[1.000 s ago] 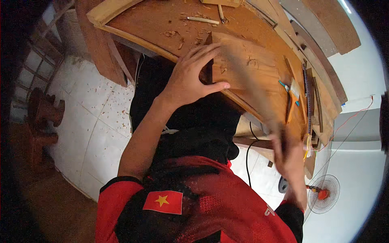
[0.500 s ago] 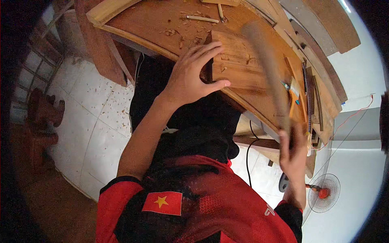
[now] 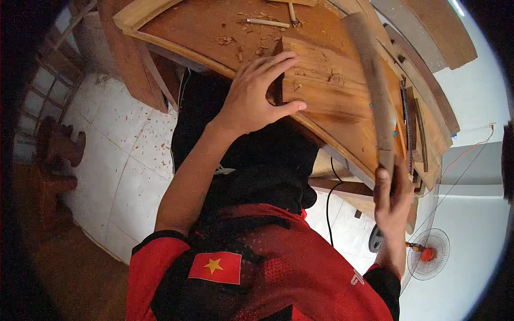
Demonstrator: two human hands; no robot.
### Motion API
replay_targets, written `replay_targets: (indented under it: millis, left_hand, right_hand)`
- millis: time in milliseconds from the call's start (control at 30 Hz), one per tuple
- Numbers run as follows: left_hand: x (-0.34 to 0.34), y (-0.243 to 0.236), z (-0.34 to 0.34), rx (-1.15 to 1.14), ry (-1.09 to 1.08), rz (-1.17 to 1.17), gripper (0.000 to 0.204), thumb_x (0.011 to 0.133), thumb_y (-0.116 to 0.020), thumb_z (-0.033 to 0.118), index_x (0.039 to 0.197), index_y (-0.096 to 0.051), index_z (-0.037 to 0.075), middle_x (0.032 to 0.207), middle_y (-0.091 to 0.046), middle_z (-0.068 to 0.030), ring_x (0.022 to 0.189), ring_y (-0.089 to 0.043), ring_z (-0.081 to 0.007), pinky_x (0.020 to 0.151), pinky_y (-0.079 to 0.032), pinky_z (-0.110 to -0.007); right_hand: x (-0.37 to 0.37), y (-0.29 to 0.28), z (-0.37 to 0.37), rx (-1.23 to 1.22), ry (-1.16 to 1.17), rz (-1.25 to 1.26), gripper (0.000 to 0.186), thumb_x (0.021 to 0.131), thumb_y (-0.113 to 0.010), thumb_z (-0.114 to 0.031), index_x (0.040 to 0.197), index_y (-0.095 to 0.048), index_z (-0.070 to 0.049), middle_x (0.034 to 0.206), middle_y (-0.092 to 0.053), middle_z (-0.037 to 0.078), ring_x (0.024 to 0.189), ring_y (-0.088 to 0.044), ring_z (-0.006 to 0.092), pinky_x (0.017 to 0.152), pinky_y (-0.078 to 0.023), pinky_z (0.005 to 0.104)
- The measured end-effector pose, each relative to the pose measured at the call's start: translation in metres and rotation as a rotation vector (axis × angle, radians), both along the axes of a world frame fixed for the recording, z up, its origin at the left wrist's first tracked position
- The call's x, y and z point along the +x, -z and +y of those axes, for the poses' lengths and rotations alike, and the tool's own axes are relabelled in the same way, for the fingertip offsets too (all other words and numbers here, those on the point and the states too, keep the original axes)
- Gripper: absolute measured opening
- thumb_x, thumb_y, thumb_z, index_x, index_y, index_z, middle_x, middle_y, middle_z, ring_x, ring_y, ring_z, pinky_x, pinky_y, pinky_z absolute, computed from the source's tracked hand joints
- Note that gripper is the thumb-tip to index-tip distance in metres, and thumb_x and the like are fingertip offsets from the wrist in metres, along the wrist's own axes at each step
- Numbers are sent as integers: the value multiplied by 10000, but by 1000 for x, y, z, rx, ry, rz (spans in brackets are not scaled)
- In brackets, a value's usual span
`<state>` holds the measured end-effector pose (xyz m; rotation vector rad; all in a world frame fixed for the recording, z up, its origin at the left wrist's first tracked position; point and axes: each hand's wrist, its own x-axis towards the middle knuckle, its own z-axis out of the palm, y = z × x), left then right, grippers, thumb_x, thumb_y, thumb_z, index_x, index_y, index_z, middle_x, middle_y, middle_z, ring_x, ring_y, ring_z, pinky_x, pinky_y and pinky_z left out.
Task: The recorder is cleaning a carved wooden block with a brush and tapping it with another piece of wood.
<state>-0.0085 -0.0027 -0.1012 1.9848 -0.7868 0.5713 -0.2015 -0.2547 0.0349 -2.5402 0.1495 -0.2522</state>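
Observation:
My left hand [image 3: 256,93] lies at the left end of a thick wooden block [image 3: 326,80], its fingers and thumb spread over the near corners and gripping that end. Small chips and carved marks dot the block's top face. In my right hand [image 3: 395,198] is the lower end of a long, rounded wooden stick [image 3: 369,69], fingers wrapped round it. The stick stands tilted past the block's right end, blurred by motion. Whether it touches the block I cannot tell.
Shavings and a pale-handled chisel [image 3: 267,22] lie on the brown workbench [image 3: 203,32], near another wooden-handled tool [image 3: 292,15]. A ruler [image 3: 407,128] and wood strips line the right side. Boards lean beyond. A fan [image 3: 428,254] stands at right, and shavings litter the tiled floor [image 3: 128,155].
The stick has swung to the right and away from the block, with my right hand shifting slightly right. The block and my left hand have moved a little to the right.

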Motion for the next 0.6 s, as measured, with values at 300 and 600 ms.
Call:
replay_targets:
  millis: [300,600]
  left_hand:
    - [4,6,-1,7,9,-4,698,815,-866,492,1373,-668,123,1557,-533,-89,1378,-523,-363,1186,-368,-546]
    - [-1,-2,-2,-18,87,60,359,846,-863,280,1175,-799,153,1605,-488,-98,1475,-451,-329,1222,-336,-496]
  right_hand:
    - [4,-5,-7,-136,-125,62,358,1012,-694,-235,1162,-652,87,872,-681,310,805,-706,424,746,-536,448]
    - [-17,-6,-28,306,11,-2,269,1069,-627,-209,1163,-633,43,683,-559,-4,583,-505,75,527,-378,270]
